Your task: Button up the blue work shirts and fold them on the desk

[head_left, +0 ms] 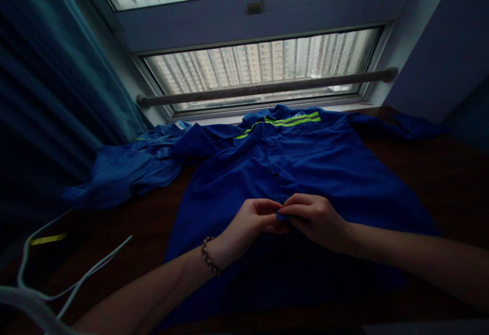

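Head view: the blue shirt (305, 172) lies spread front-up at centre on the dark table (439, 172), collar toward 12 o'clock, so its front edge is reachable. Left hand (252, 223) and right hand (317, 220) meet there, fingertips pinched closed on the thin placket. A crumpled blue garment (126, 172) sits at 10 o'clock, a white cable (87, 274) at 8.

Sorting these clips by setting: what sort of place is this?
Likely a home room: a dark wooden table under a window facing apartment towers, a curtain beside it, a blue shirt spread out.
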A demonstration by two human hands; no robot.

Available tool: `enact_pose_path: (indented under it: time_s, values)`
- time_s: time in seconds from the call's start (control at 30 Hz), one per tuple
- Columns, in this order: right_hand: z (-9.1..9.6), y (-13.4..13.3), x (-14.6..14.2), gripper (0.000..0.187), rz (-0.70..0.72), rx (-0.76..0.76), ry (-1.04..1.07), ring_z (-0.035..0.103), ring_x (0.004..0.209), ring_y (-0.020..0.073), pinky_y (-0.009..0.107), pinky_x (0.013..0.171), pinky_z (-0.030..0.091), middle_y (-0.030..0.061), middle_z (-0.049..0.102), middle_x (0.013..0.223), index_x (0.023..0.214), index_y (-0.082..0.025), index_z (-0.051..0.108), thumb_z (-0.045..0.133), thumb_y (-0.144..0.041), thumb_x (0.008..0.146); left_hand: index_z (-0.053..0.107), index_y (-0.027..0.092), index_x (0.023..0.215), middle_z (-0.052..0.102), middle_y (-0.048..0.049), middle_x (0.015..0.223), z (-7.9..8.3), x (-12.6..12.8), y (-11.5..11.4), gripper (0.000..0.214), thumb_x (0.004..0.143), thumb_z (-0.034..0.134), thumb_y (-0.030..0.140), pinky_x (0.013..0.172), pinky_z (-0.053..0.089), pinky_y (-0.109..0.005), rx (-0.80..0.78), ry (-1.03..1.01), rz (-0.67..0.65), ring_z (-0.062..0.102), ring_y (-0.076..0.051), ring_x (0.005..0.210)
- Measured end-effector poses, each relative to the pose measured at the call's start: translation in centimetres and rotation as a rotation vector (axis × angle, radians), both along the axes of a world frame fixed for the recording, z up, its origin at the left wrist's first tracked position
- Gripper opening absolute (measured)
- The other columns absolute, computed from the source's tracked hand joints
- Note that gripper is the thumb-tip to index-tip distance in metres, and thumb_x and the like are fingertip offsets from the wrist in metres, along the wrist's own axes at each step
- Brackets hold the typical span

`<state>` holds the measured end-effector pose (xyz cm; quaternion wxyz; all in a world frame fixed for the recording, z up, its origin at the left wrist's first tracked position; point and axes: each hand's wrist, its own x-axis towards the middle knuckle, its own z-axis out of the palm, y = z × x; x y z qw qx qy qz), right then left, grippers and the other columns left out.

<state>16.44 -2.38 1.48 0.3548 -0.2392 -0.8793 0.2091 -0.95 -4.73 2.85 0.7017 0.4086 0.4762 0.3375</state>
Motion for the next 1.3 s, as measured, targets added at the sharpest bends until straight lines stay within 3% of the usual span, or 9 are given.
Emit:
enact_pose_path:
  time_s: [0.13, 0.27, 0.6, 0.87, 1.3]
  values:
    - [0.0, -0.4, 0.1, 0.017, -0.001, 0.222, -0.024, 0.054, 0.070, 0.0129, 0.024, 0.059, 0.045, 0.0069, 0.059, 0.080, 0.087, -0.015, 0.060, 0.044, -0.014, 0.084, 0.063, 0.008, 0.082, 0.065, -0.0072, 0.077, -0.1, -0.1, -0.1, 0.024, 0.063, 0.067, 0.022, 0.068, 0.049, -0.027, 0.010, -0.018, -0.001, 0.062, -0.014, 0.064]
    - [0.3, -0.6, 0.2, 0.016, -0.036, 0.290, -0.015, 0.054, 0.070, 0.0126, 0.023, 0.058, 0.046, 0.0071, 0.058, 0.080, 0.087, -0.013, 0.059, 0.044, -0.012, 0.083, 0.063, 0.009, 0.079, 0.064, -0.0062, 0.076, -0.2, -0.1, -0.1, 0.021, 0.062, 0.068, 0.020, 0.070, 0.048, -0.027, 0.003, -0.070, 0.041, 0.061, -0.013, 0.065]
    - [0.2, -0.5, 0.4, 0.014, 0.068, 0.590, 0.014, 0.058, 0.080, 0.0160, 0.025, 0.066, 0.052, 0.0077, 0.061, 0.077, 0.088, -0.010, 0.059, 0.050, -0.007, 0.079, 0.060, 0.009, 0.074, 0.062, -0.0046, 0.070, -0.3, -0.1, -0.3, 0.015, 0.065, 0.064, 0.021, 0.068, 0.049, -0.030, -0.047, -0.197, 0.112, 0.060, -0.014, 0.066]
    - [0.2, -0.6, 0.5, 0.013, 0.081, 0.656, 0.005, 0.060, 0.080, 0.0150, 0.024, 0.067, 0.052, 0.0045, 0.063, 0.074, 0.088, -0.012, 0.060, 0.054, -0.009, 0.077, 0.053, 0.014, 0.083, 0.058, -0.0008, 0.069, -0.4, -0.1, -0.7, 0.026, 0.061, 0.066, 0.016, 0.067, 0.048, -0.029, -0.062, -0.202, 0.152, 0.058, -0.012, 0.063]
    - [0.0, -1.3, 0.5, 0.015, 0.082, 0.752, -0.056, 0.061, 0.081, 0.0220, 0.030, 0.065, 0.054, 0.0068, 0.067, 0.082, 0.084, -0.012, 0.064, 0.060, -0.017, 0.071, 0.054, 0.013, 0.078, 0.054, 0.0013, 0.068, -0.6, -0.2, -0.4, 0.017, 0.062, 0.059, 0.010, 0.059, 0.042, -0.020, -0.104, -0.165, 0.168, 0.054, -0.007, 0.060]
